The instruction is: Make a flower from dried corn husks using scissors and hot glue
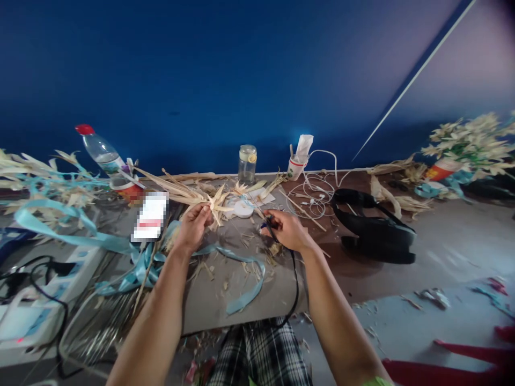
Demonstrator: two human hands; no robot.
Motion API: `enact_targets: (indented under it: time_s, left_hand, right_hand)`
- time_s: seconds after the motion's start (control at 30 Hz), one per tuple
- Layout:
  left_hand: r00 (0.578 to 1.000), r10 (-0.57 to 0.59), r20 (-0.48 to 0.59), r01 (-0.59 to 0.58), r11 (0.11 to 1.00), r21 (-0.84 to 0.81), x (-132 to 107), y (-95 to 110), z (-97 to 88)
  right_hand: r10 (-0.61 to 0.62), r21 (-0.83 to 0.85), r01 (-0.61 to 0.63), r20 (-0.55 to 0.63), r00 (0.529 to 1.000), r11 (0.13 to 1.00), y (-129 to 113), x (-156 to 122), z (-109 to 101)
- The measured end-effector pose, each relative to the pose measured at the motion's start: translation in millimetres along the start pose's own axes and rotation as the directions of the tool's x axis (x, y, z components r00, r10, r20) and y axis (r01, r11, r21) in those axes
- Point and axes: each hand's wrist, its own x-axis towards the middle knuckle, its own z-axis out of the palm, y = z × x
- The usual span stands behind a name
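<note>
My left hand [196, 225] pinches a pale flower of dried husk [218, 206], its pointed petals spread to the right. In my right hand [286, 229] is a dark corded hand tool [270, 221] with a slim tip pointing up and left; my fingers hide most of it, so its exact kind does not show. A black cord [296, 284] hangs from it toward my lap. Between the hands lie a white round piece [243, 209] and a smaller husk flower [240, 188]. Light blue ribbon [245, 300] curls over the grey board [205, 311] below.
A phone [149, 215] leans at left, near a red-capped bottle [100, 150] and a power strip [76, 279]. Behind stand a glass jar [247, 163] and a paper cup [295, 169]. Tangled white cable [311, 195], a black headset [374, 230] and a potted husk bouquet [462, 142] are right.
</note>
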Motion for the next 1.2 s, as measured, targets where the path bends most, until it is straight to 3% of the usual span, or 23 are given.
enact_targets:
  time_s: [0.1,0.27,0.43,0.6,0.8,0.9,1.03,1.1,1.2]
  left_hand:
    - [0.999,-0.045,0.025,0.047,0.994,-0.103,-3,1,4.8]
    - [0.995,-0.085,0.050,0.096,0.955,-0.280,-1,-15,7.4]
    - [0.996,-0.037,0.087,0.054,0.978,-0.203,-3,-12,7.9]
    - [0.995,0.013,0.103,-0.006,0.997,-0.072,-8,0,7.8]
    - [0.990,0.013,0.137,0.018,0.975,-0.221,-5,-12,9.6]
    - [0.989,-0.001,0.149,0.034,0.975,-0.220,-6,-11,11.1]
    - [0.987,-0.025,0.156,0.053,0.982,-0.182,-8,-6,12.7]
    - [0.987,-0.024,0.160,0.058,0.976,-0.211,-9,-7,13.5]
    - [0.982,-0.016,0.187,0.064,0.965,-0.256,-8,-12,14.4]
  right_hand:
    - [0.076,-0.248,-0.078,-0.019,0.997,0.966,-15,-1,8]
    - [0.197,-0.539,-0.104,0.116,0.974,0.836,-46,-6,16]
    - [0.213,-0.624,0.036,0.319,0.924,0.780,-61,-7,23]
    - [0.222,-0.631,0.098,0.408,0.885,0.769,-75,-3,22]
    - [0.281,-0.635,0.034,0.388,0.878,0.772,-86,-1,14]
    - [0.309,-0.631,0.004,0.385,0.870,0.776,-85,-3,18]
    - [0.275,-0.678,-0.013,0.280,0.920,0.735,-82,-2,22]
    - [0.151,-0.572,-0.035,0.156,0.976,0.820,-81,1,21]
    - [0.010,-0.088,-0.013,-0.039,0.999,0.996,-83,9,19]
